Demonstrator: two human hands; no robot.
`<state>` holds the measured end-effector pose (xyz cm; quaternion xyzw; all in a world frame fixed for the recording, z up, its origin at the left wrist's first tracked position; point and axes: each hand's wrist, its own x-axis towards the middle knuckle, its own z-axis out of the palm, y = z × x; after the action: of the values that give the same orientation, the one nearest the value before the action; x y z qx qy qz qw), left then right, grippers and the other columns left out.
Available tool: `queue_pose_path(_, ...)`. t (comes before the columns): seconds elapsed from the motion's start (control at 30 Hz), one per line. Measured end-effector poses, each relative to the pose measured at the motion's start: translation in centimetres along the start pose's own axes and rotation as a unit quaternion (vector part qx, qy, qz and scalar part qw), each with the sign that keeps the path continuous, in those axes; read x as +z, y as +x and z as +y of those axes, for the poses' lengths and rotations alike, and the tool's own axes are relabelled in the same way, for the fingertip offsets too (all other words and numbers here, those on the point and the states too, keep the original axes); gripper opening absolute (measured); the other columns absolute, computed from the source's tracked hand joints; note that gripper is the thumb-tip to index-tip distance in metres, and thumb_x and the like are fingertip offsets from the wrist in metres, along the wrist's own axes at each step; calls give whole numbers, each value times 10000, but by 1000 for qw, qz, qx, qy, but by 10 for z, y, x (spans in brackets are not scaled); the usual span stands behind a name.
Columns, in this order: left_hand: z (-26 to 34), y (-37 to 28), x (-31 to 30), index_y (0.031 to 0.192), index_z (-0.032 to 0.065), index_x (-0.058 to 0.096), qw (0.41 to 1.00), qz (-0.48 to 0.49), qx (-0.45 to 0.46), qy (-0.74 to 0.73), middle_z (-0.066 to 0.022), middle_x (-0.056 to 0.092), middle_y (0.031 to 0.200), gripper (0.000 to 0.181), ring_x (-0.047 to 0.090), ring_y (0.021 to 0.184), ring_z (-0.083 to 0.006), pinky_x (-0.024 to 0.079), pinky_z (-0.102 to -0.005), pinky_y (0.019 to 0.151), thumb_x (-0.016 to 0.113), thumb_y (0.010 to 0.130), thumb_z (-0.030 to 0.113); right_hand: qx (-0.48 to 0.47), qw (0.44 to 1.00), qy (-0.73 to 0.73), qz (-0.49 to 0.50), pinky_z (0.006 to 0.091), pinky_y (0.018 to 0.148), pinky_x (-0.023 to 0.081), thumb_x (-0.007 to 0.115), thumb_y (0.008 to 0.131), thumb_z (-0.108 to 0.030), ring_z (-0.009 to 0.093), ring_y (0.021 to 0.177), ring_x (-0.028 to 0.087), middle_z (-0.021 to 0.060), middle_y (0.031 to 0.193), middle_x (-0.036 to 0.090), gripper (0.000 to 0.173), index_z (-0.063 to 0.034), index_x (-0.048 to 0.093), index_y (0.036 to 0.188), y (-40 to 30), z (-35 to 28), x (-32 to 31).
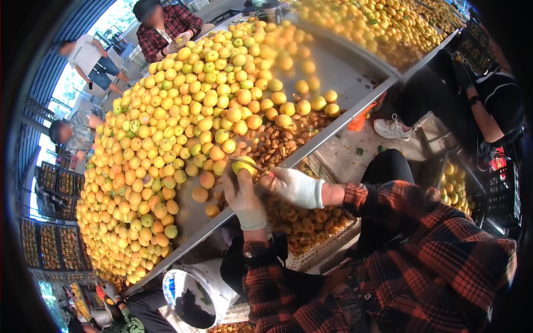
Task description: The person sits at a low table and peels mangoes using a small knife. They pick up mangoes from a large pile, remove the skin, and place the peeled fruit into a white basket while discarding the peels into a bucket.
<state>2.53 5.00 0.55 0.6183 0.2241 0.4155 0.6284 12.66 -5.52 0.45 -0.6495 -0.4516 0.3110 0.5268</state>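
My left hand (243, 202), in a pale work glove, grips a yellow-green apricot (245, 165) just above the steel table's rim (195, 231). In a white knit glove, my right hand (293, 187) is closed around the reddish handle of a thin tool (257, 167), perhaps a pitting knife. Its narrow metal end lies against the fruit; how deep it goes I cannot tell. Behind my hands, brown apricot stones (283, 141) lie along the rim. A large heap of whole apricots (166, 137) spreads beyond them. Halved apricots (312, 224) fill a crate under my hands.
A white bucket (216, 274) with dark contents stands at lower left. Co-workers sit around the table, one in a plaid shirt (179, 25) and one in dark clothes (495, 100). Black crates (506, 191) stand at right. A metal divider (354, 45) crosses the table.
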Motion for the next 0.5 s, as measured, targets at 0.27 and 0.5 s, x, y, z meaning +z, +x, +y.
queue_pose_path(0.27, 4, -20, 17, 1155, -4, 563, 998, 11, -62, 1, -75, 602, 1074, 397, 576, 922, -159, 477, -289, 826, 428, 1044, 353, 20, 995, -87, 43, 480, 671, 501, 539, 963, -237, 461, 833, 635, 266, 838, 639, 246, -4, 484, 1018, -3, 22, 24)
queue_pose_path(0.5, -22, -11, -33, 1279, -31, 514, 875, -66, 225, 424, -95, 577, 1178, 405, 573, 1038, -178, 474, -315, 907, 465, 1039, 292, -59, 995, -85, -2, 455, 679, 517, 549, 964, -235, 433, 824, 652, 260, 826, 648, 245, 5, 502, 985, 8, 32, 13)
